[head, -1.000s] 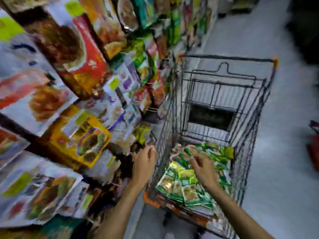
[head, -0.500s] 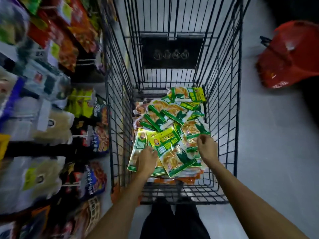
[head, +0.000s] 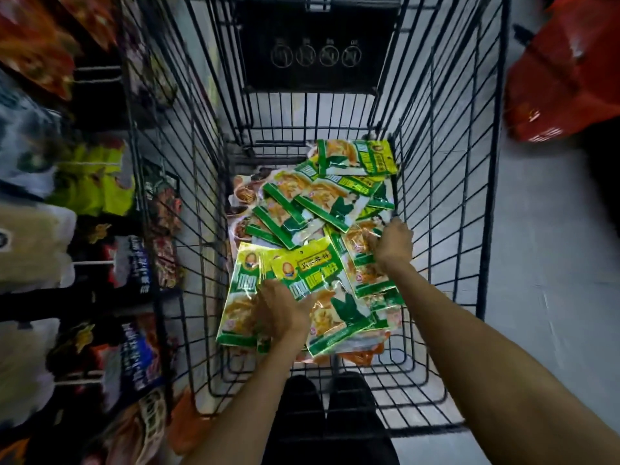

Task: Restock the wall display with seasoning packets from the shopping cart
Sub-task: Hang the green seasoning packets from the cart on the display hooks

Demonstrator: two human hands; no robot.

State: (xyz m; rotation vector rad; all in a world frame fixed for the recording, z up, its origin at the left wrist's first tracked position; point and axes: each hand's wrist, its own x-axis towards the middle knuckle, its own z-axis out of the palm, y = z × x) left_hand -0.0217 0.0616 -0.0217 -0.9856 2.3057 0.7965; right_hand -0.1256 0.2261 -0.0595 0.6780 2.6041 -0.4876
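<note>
right hand (head: 391,245) grips packets (head: 322,209); left hand (head: 285,310) rests on them

Place: a grocery shop aisle.
Cart: a wire shopping cart (head: 436,146) is standing on the floor (head: 543,263).
Wall: packaged foods (head: 90,182) are hanging on a wall display (head: 33,250).

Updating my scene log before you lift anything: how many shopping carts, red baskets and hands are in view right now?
Shopping cart: 1
Red basket: 1
Hands: 2, the left hand and right hand, both on the green packets
Total: 4
</note>
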